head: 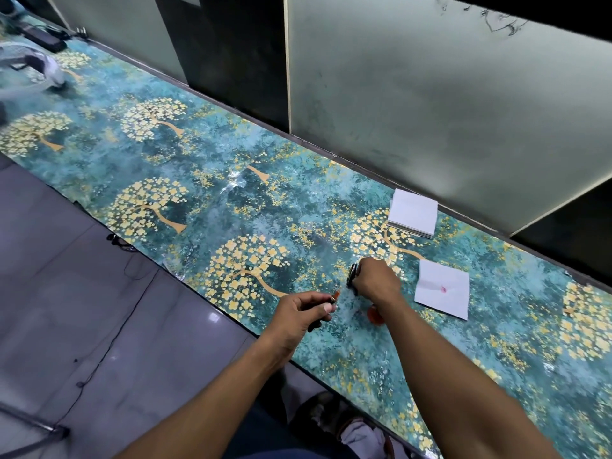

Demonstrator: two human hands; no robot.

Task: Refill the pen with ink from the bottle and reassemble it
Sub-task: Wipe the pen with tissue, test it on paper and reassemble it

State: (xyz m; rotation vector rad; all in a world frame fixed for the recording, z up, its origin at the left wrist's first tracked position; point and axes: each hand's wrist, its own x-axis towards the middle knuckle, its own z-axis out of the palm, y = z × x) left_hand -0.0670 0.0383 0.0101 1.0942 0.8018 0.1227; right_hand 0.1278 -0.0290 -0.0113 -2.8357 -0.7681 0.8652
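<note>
At the near edge of the table (139, 167), the left hand (299, 314) pinches the pen (326, 304), its reddish end bared. The right hand (376, 281) closes on a dark cap (351, 274) above the ink bottle (376, 315); the bottle looks opened, so filling and reassembly seemingly remain

An office-like workspace is suggested: a long counter (185, 180) is set against frosted partition panels (430, 104) above a tiled floor (66, 293).

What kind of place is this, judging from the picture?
Probably an indoor work counter along a partition wall: a long teal counter with golden tree print, frosted grey wall panels, and a grey tiled floor beside it.
</note>
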